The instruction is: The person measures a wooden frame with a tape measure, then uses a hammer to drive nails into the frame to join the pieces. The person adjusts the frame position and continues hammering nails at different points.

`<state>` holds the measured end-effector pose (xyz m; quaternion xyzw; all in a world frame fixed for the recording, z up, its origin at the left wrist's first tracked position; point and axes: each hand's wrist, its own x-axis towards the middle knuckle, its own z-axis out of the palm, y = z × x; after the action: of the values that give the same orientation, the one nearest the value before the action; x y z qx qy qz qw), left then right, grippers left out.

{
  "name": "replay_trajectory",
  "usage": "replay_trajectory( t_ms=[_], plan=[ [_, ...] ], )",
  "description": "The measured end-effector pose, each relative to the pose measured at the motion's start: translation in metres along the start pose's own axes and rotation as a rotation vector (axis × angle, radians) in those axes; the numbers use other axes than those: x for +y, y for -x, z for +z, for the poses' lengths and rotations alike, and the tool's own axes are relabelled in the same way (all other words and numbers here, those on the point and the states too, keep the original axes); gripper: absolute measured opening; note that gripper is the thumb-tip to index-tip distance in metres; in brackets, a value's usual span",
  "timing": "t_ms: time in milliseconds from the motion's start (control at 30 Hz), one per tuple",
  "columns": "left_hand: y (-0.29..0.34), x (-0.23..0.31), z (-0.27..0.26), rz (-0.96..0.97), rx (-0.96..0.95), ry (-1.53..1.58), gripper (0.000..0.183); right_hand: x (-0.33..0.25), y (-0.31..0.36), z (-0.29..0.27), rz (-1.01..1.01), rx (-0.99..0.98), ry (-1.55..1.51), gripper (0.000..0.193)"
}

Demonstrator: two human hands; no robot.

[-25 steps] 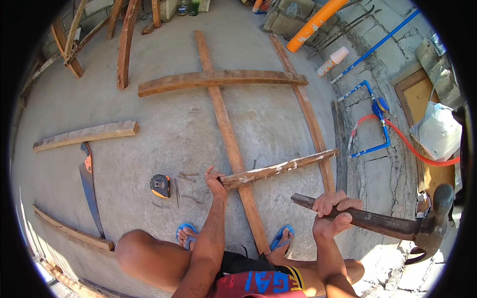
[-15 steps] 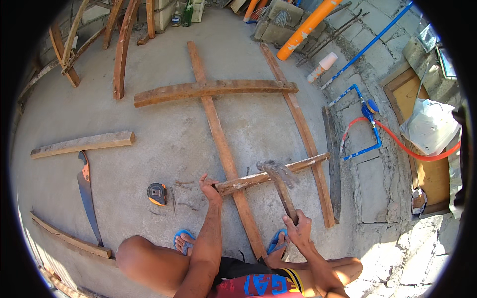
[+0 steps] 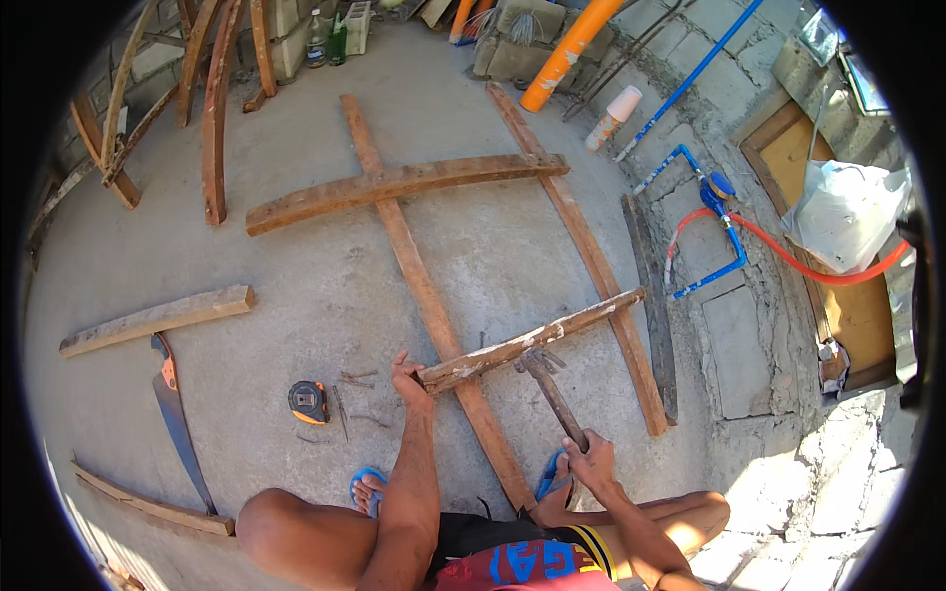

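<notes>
My left hand point(image 3: 409, 379) grips the left end of a paint-spotted wooden crosspiece point(image 3: 542, 343). The crosspiece lies over two long wooden strips, the nearer-left strip point(image 3: 424, 281) and the right strip point(image 3: 591, 261). In my right hand point(image 3: 591, 463) is a claw hammer point(image 3: 558, 399), held by its wooden handle. Its metal head sits at the near edge of the crosspiece, between the two strips; whether they touch is unclear. A second crosspiece point(image 3: 404, 182) spans both strips farther off. A thin upright sliver, perhaps a nail, shows at the crosspiece's far edge.
Left of my hand lie a tape measure point(image 3: 308, 402) and several loose nails point(image 3: 359, 377). Farther left are a handsaw point(image 3: 179, 424), a wooden beam point(image 3: 158, 320) and a short plank point(image 3: 153, 500). Blue pipes with a water meter point(image 3: 719, 192) run along the block wall at right.
The hammer head, blurred and over the crosspiece before, has come down to its near side. My left hand keeps its grip on the crosspiece's end. The whole view has shifted slightly.
</notes>
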<state>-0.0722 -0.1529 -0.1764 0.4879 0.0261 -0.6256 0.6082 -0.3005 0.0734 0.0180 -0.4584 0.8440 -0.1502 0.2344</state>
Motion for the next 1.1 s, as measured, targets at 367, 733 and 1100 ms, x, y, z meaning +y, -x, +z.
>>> replay_trajectory(
  t_ms=[367,733,1100],
  plan=[
    [0.041,-0.035,-0.016,0.240,0.016,-0.758,0.059,0.092,-0.048,-0.273,-0.075,0.321,0.329,0.020],
    [0.182,-0.033,-0.048,-0.160,-0.488,-1.731,0.081,0.373,0.015,-0.022,0.452,0.574,0.034,0.058],
    [0.229,-0.106,-0.024,0.210,-0.285,-1.758,0.070,0.292,-0.176,-0.060,0.210,0.351,0.553,0.082]
  ],
)
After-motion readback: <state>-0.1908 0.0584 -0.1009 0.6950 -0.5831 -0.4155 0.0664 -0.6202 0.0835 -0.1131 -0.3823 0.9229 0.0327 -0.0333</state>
